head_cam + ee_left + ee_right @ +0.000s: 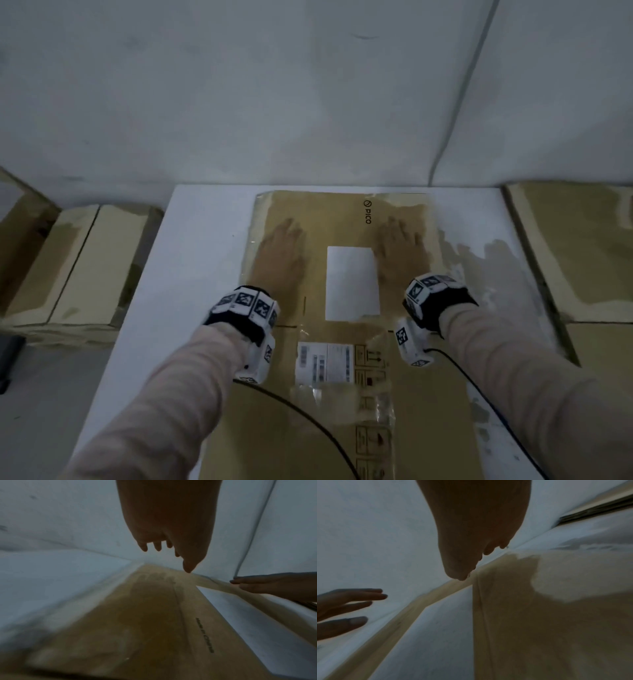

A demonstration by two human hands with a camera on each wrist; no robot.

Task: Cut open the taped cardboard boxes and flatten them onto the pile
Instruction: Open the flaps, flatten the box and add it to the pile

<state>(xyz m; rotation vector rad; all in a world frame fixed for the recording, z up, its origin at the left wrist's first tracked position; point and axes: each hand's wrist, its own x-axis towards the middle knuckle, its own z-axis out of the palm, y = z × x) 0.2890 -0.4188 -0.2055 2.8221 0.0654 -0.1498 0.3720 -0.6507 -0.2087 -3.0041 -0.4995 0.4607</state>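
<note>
Step in hand, by my read: flattening. The flattened brown cardboard box with a white rectangular label (342, 342) lies across the white tabletop (191, 233), centre to bottom of the head view, already collapsed to a sheet; it runs from near the far table edge down past the bottom of the frame.

Left hand (279, 253) and right hand (399, 245), both w/ fingers straight and spread, palms down, holding nothing. They sit either side of the white label, upper-centre of the frame, over the box's far end. Head view is blurred, so can't tell contact there; the wrist views show a gap between fingertips and cardboard, so prob. hovering just above it, not pressing.

Clear tape strip (342, 397) lies along the box's midline, lower centre.

Flat brown cardboard sheets (582, 246) lie at the right edge of the frame, beside the table; that looks like the pile. Closed tan cardboard boxes (78, 263) at left, prob. waiting.

Next move calls for: a grip on the sheet's edges w/ both hands, lift, carry right onto the pile. No cutter in view.
</note>
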